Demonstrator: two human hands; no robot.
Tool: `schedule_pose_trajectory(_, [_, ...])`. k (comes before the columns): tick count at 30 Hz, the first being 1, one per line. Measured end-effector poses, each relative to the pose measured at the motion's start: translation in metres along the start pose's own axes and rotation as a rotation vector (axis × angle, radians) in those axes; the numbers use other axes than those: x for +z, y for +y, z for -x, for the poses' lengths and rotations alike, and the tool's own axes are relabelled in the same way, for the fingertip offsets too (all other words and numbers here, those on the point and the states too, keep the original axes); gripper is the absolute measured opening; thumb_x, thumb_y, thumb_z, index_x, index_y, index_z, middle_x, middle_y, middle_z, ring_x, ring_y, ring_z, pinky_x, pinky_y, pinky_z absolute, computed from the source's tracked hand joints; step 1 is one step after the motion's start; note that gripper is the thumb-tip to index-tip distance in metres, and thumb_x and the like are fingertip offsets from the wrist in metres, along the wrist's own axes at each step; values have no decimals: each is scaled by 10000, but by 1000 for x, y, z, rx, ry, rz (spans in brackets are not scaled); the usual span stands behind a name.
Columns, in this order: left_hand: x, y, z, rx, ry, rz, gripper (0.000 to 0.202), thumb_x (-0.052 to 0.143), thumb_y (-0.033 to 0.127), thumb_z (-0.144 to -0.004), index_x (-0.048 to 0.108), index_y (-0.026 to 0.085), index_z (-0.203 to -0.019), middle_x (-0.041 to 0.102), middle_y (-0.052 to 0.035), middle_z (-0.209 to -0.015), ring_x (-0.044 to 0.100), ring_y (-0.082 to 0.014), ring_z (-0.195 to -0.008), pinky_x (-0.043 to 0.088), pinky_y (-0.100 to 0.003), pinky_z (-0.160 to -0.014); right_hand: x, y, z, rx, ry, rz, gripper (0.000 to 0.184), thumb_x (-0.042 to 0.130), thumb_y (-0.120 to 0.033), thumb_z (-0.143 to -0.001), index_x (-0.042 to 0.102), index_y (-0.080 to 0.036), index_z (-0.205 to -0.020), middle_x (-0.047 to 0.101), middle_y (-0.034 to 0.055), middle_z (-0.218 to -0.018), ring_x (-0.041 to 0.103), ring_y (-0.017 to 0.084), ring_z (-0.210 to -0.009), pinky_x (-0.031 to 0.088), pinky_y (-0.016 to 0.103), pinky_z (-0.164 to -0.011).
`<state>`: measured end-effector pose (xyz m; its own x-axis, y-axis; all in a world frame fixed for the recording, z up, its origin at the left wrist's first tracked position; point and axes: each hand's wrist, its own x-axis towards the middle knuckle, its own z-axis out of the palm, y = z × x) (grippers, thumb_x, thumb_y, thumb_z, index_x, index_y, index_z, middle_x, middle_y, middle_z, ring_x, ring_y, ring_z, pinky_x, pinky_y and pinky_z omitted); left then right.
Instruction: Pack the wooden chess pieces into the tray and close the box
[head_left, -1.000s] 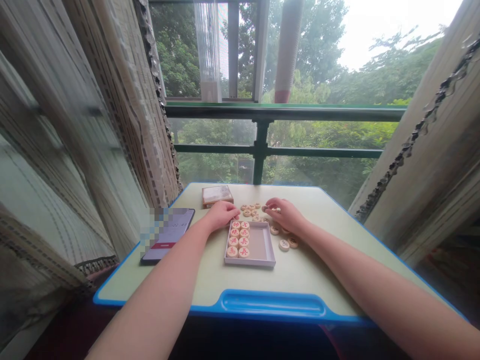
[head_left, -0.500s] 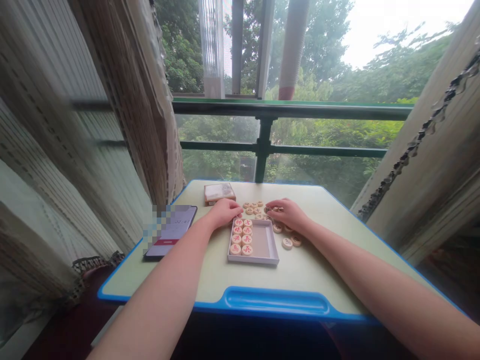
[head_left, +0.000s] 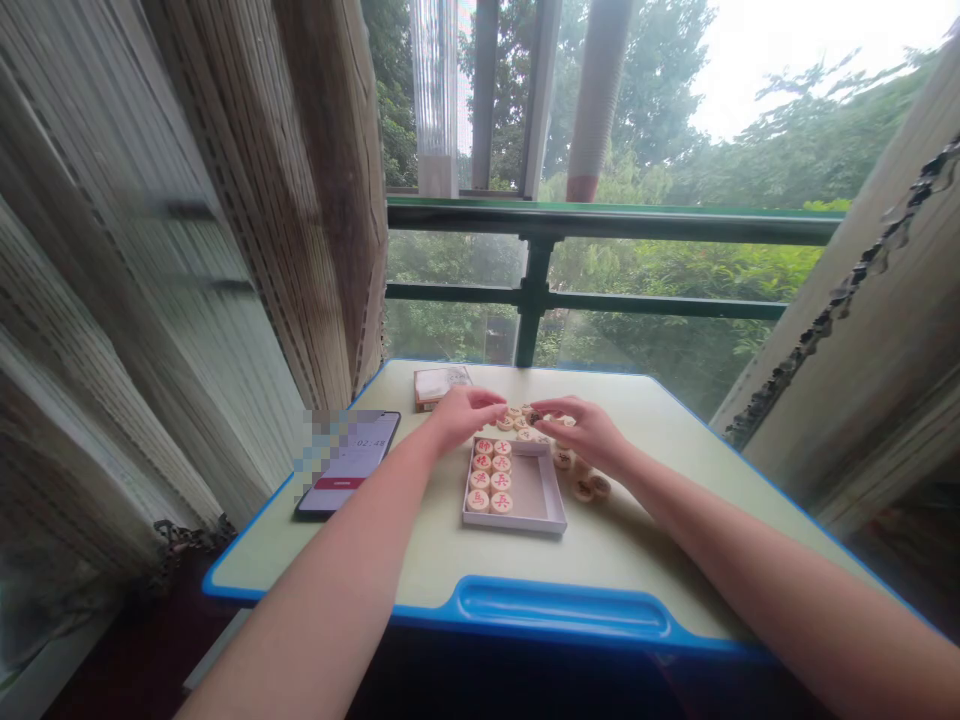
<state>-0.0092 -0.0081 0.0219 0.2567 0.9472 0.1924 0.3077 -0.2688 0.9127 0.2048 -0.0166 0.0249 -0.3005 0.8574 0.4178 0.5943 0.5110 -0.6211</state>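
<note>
A shallow open box tray [head_left: 538, 490] holds two columns of round wooden Chinese chess pieces [head_left: 501, 481] with red characters, lying face up in its left part. Beyond the tray's far edge, my left hand [head_left: 471, 412] has its fingers drawn together near the loose pieces. What lies between its fingertips, if anything, is hidden. My right hand [head_left: 585, 432] reaches over the loose pieces from the right, thumb and fingers closed around a Chinese chess piece [head_left: 534, 418] seen edge-on. More loose Chinese chess pieces [head_left: 582, 490] lie beside and beneath this hand, partly covered by it.
A phone [head_left: 351, 468] showing a timer lies at the left of the table [head_left: 420, 550]. A small printed box [head_left: 441, 384] sits near the far edge. A blue moulded groove [head_left: 562, 608] runs along the near edge. Curtains [head_left: 315, 200] hang on both sides, with a railing [head_left: 600, 220] beyond.
My left hand has risen off the tray's far left corner and moved right, closer to my right hand. My right hand has shifted slightly. The whole view has swung a little left.
</note>
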Motion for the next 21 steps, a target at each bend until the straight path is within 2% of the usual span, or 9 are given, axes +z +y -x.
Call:
schedule_pose_trajectory(2, [0,8,3,10,-70,73,393,665,386,-664,661,122,-956,681,-86,-816,585,-147,-693,439,-265,-623,3,-10,4,-26,-1,-92,382,626,-337,-720,613,-224,-1085,673,46,-904,613,179,-828,472,335,-776])
schedule_pose_trajectory(4, [0,14,7,11,-142,90,372,670,407,-662,679,115,-893,682,-94,-800,577,-141,-667,440,-271,-623,6,-18,8,-49,3,-174,419,628,-344,-724,570,-219,-1120,680,42,-893,622,173,-817,482,330,-756])
schedule_pose_trajectory(7, [-2,18,10,5,-196,103,351,659,439,-667,688,107,-778,677,-98,-769,564,-133,-641,431,-267,-608,9,-21,10,-78,39,-186,294,627,-371,-725,614,-202,-965,683,45,-866,628,174,-798,491,325,-732])
schedule_pose_trajectory(11, [-2,19,10,-10,-207,146,349,678,425,-649,680,108,-795,674,-94,-785,558,-127,-645,419,-255,-593,8,-21,10,-113,88,-119,220,610,-385,-739,652,-206,-861,675,40,-845,622,172,-773,492,317,-714])
schedule_pose_trajectory(21, [-2,16,8,-64,-204,199,361,690,422,-629,671,103,-797,662,-86,-742,548,-125,-650,406,-257,-604,8,-23,14,-224,108,-47,226,619,-333,-740,647,-230,-940,652,45,-881,591,176,-790,497,343,-734])
